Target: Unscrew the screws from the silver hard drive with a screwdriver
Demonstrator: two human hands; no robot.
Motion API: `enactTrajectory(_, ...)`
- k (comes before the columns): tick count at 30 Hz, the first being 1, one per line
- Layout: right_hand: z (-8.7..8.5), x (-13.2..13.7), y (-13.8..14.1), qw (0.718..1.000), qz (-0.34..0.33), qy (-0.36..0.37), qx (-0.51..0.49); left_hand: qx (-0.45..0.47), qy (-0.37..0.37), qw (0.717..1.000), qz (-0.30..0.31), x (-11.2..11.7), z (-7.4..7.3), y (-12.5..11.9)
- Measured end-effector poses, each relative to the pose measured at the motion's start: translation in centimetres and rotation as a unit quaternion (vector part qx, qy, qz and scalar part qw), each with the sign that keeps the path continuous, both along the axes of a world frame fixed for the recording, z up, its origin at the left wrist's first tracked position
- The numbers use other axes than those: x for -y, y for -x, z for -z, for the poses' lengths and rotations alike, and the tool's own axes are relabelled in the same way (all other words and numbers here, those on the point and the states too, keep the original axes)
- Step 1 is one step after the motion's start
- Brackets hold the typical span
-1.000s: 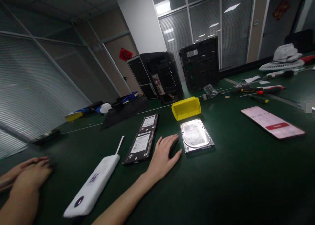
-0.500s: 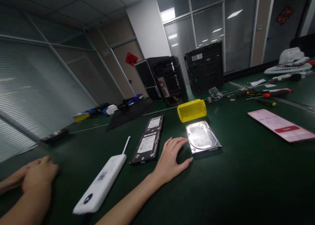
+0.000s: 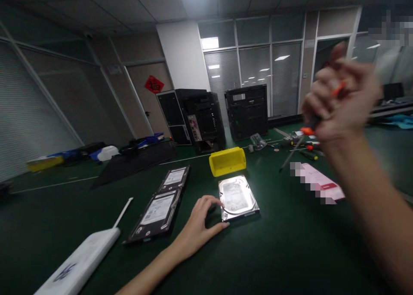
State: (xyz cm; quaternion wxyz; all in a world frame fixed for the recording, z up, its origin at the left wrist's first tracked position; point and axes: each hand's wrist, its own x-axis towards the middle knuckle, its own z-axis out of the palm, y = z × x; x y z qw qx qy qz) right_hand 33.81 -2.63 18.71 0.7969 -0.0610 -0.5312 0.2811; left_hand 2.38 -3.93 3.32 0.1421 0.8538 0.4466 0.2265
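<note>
A silver hard drive (image 3: 238, 195) lies flat on the green table. My left hand (image 3: 201, 224) grips its near left corner, with the thumb at the front edge and fingertips on the left side. My right hand (image 3: 342, 99) is raised at the right, somewhat blurred, with its fingers wrapped round a screwdriver (image 3: 292, 154). The screwdriver has a black and orange handle, and its shaft slants down to the left above the table. Two more hard drives (image 3: 158, 209) with white labels lie end to end left of my left hand.
Behind the drive sits a yellow bin (image 3: 227, 161). A computer case (image 3: 193, 118) and a black panel (image 3: 247, 112) stand farther back. A pink-screened phone (image 3: 318, 181) lies at right, near several tools (image 3: 306, 145). A white device (image 3: 80, 260) is at lower left.
My left hand has closed on the drive's corner from a spread pose beside it. My right hand has come into view with the screwdriver. The view has shifted; the hands at far left are gone.
</note>
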Motion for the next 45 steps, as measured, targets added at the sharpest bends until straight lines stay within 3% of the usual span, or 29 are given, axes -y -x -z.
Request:
enactTrajectory(3,2.4,-2.9,5.8,0.986,-0.145,0.078,-0.007,-0.008,0.009,1.000,-0.013,-0.5,0.5,0.1)
enactTrajectory(7,5.2,-5.8,11.7,0.965,-0.237,0.113,0.006,-0.033,0.028,0.998,-0.034,-0.8,0.5,0.1)
enactTrajectory(16,7.5,-6.1,17.3,0.927,-0.341,0.137,0.071,-0.010,0.053,0.996,-0.076,-0.7,0.7,-0.3)
enactTrajectory(21,8.6,-6.1,18.4,0.917,-0.361,0.145,0.085,0.014,0.049,0.995,-0.088,-0.5,1.1,-0.5)
enactTrajectory(27,8.7,-5.9,18.7,0.914,-0.368,0.137,0.107,0.022,0.044,0.996,-0.080,-0.3,1.2,-0.5)
enactTrajectory(41,8.8,-5.1,18.6,0.919,-0.343,0.132,0.141,0.023,0.044,0.995,-0.082,0.0,1.4,-0.5)
enactTrajectory(45,9.1,-5.1,18.7,0.927,-0.307,0.137,0.167,0.029,0.043,0.996,-0.072,-0.1,1.5,-0.5)
